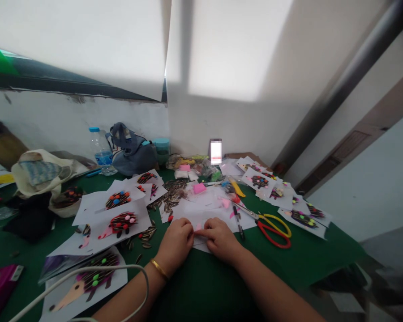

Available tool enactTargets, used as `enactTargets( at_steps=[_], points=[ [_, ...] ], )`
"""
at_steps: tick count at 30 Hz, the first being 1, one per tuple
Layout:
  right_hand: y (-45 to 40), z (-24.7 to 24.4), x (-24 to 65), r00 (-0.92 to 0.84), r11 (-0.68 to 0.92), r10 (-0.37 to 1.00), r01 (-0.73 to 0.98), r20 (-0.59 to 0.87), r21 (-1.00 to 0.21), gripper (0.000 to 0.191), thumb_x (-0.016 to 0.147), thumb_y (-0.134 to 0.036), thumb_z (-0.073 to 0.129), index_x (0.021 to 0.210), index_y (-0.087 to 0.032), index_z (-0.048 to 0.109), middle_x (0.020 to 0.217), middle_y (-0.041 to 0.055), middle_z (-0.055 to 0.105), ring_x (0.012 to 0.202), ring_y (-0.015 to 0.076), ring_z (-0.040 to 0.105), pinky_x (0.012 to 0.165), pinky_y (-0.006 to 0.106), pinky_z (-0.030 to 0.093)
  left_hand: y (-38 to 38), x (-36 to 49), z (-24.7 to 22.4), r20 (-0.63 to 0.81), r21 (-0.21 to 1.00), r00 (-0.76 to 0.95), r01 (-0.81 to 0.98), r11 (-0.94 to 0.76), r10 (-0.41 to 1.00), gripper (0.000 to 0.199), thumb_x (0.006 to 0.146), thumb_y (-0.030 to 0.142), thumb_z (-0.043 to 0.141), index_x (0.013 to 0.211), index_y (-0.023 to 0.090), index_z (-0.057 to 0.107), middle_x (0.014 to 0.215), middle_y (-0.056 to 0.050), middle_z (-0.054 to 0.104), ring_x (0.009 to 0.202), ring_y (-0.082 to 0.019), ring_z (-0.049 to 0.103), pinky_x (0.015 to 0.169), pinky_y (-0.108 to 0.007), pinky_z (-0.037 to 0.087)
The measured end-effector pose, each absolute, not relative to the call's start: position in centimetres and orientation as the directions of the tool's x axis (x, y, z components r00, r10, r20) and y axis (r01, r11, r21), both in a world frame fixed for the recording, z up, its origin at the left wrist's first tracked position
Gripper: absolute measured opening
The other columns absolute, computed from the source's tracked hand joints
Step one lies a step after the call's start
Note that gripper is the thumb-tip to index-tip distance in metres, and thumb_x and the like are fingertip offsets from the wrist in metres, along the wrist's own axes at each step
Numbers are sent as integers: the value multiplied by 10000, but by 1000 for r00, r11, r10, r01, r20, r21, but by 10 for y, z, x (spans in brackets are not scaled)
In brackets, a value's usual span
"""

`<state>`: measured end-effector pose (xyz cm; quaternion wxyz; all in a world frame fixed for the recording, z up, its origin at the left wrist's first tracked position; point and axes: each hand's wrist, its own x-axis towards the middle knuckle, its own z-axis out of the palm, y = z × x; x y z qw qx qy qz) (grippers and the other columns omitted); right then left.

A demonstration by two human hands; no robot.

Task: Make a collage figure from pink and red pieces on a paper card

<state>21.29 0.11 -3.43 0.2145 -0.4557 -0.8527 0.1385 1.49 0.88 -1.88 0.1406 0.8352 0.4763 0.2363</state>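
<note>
My left hand (177, 239) is closed, its fingertips curled down on the white paper (184, 210) at the table's near edge. Opposite it, my right hand (220, 239) has its fingers bent and its index finger reaching to the left fingertips. A tiny pink bit shows where the fingertips meet, too small to name. Just beyond the hands, a faint pink shape (198, 226) lies on the paper. Farther back is a bright pink lump of soft clay (199, 188). A black pen (238, 222) and scissors (272, 230) with red and yellow handles lie right of my right hand.
Hedgehog pictures (122, 223) with seed-shell spines and coloured balls lie left, more (300, 219) right. Sunflower seeds (171, 197) are heaped behind my left hand. A white cable (139, 267) crosses near my left forearm. A blue bag (132, 152) and water bottle (100, 150) stand at the wall.
</note>
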Motion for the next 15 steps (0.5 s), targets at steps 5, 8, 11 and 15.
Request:
enactTargets(
  at_steps=[5,8,11,15],
  points=[
    [2,-35,213,-486,535,844,728,226,-429,547,733,-39,582,1168,-356,682,938,21,565,896,192,488,800,336,358,9,12,-18,255,452,433,737,-503,864,131,799,74,553,763,176,626,909,-56,614,893,-190,564,822,-299,443],
    [1,-35,213,-483,531,846,733,224,-425,540,736,-42,586,1162,-361,683,938,19,568,900,194,494,797,335,355,9,8,-13,237,420,412,773,-475,880,117,807,103,565,749,181,630,888,-52,610,872,-190,564,806,-300,434],
    [0,-34,212,-480,532,846,736,231,-420,550,726,-35,588,1162,-359,680,938,20,565,902,195,491,802,337,352,9,4,-9,206,404,400,797,-450,893,107,827,146,574,756,188,641,865,-46,610,843,-189,566,782,-301,424],
    [-2,-32,212,-492,544,839,735,232,-406,554,723,-42,595,1176,-354,669,944,22,558,905,196,483,805,340,347,10,1,-8,164,415,392,805,-424,905,97,844,160,568,809,192,652,844,-40,625,838,-194,570,770,-303,415]
  ],
)
